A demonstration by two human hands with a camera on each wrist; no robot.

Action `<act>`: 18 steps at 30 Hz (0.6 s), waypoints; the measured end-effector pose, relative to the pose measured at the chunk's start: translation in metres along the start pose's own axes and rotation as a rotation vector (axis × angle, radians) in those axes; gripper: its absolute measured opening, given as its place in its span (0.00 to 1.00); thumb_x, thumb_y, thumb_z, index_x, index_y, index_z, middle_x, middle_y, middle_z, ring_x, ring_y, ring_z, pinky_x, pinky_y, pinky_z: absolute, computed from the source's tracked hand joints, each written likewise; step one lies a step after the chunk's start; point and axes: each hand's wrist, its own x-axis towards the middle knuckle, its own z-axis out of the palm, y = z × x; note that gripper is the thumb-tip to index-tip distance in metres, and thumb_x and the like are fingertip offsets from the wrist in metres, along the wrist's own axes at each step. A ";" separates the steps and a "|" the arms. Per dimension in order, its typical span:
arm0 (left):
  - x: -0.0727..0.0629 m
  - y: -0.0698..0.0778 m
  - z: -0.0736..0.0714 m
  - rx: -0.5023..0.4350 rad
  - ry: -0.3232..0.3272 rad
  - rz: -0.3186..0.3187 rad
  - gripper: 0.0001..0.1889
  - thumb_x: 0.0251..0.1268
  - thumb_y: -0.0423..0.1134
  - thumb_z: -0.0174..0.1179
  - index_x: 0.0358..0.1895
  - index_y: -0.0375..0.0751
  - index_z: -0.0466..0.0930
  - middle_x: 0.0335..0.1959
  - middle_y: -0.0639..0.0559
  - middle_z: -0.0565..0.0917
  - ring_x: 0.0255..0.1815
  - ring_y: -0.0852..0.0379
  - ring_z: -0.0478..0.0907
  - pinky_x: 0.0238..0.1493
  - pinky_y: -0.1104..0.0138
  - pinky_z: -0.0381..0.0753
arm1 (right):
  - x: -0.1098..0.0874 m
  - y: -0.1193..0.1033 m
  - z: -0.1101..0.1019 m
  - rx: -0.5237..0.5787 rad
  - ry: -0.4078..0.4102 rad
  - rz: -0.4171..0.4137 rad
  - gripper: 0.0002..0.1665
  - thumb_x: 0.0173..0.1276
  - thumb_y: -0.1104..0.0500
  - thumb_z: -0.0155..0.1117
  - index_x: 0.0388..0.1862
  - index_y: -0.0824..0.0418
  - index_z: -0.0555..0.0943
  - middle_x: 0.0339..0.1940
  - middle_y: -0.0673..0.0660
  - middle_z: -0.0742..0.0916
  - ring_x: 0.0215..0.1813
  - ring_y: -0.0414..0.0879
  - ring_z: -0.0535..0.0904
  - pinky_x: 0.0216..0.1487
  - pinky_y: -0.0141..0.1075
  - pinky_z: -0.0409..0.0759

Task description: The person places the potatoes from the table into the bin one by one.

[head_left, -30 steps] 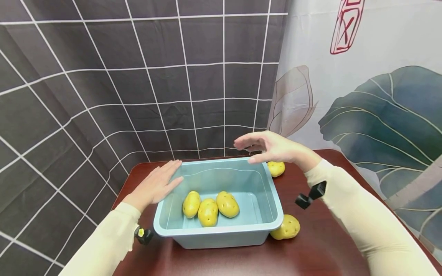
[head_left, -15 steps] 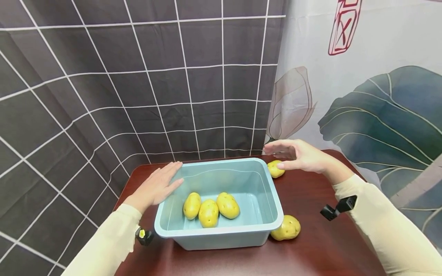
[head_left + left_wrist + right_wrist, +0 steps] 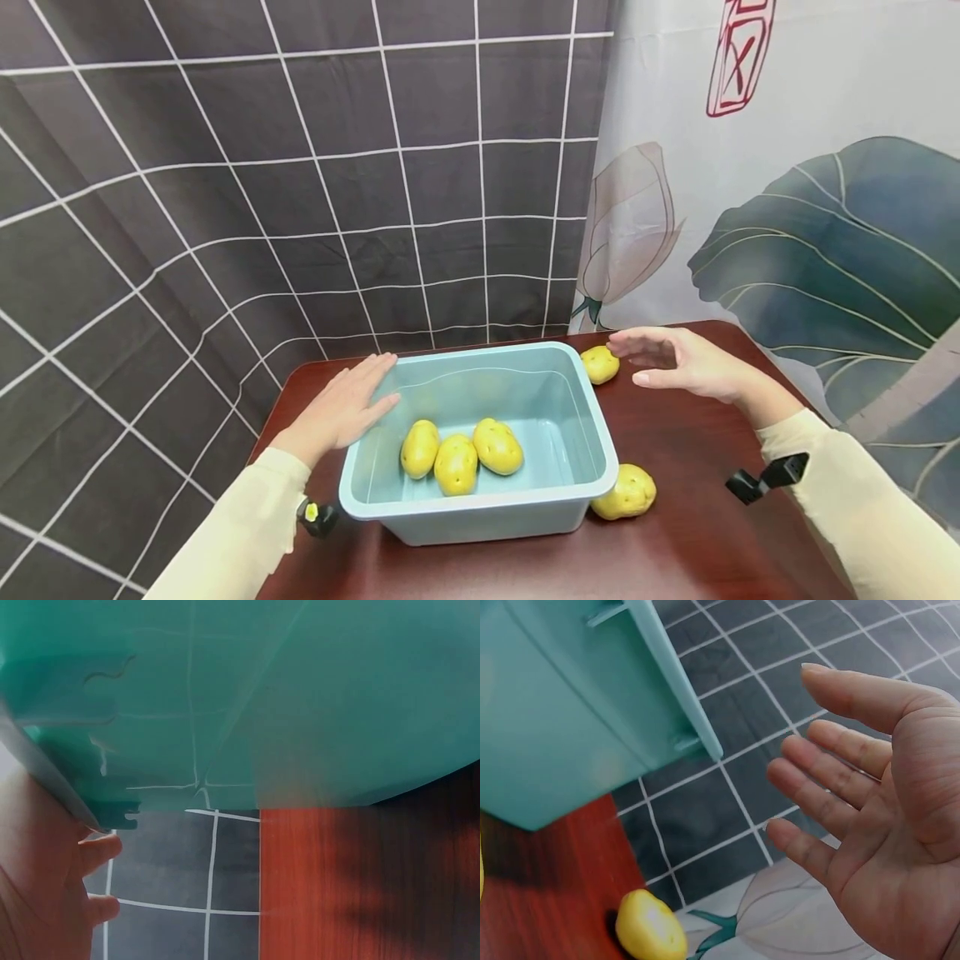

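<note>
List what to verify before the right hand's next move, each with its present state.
1. Right hand free: ok, it holds nothing.
2. Left hand at the bin: ok, on its left side, fingers straight.
3. Left hand pressing firmly enough to steady the bin: cannot tell.
4. Bin upright on the table: ok.
5. Loading complete: not ok; three potatoes are in, but the near potato and far potato lie outside, to the right.

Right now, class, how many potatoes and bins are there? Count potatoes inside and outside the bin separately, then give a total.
Yellow potatoes inside the blue bin: 3
Yellow potatoes outside, on the table: 2
Blue bin: 1
Total: 6
</note>
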 end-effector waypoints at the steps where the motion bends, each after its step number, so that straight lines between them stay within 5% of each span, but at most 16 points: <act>1: 0.000 0.000 0.000 -0.002 0.000 0.001 0.36 0.70 0.56 0.50 0.75 0.45 0.55 0.75 0.45 0.59 0.76 0.44 0.51 0.71 0.43 0.50 | -0.002 0.001 0.000 -0.006 0.006 0.011 0.35 0.62 0.63 0.69 0.68 0.63 0.68 0.64 0.64 0.77 0.62 0.44 0.76 0.60 0.31 0.73; 18: 0.000 -0.005 0.002 0.006 0.004 0.006 0.35 0.71 0.58 0.47 0.76 0.46 0.54 0.75 0.46 0.58 0.76 0.45 0.51 0.71 0.43 0.50 | -0.032 0.034 0.008 -0.035 0.013 0.070 0.33 0.64 0.61 0.67 0.67 0.59 0.69 0.62 0.58 0.78 0.61 0.40 0.76 0.58 0.34 0.76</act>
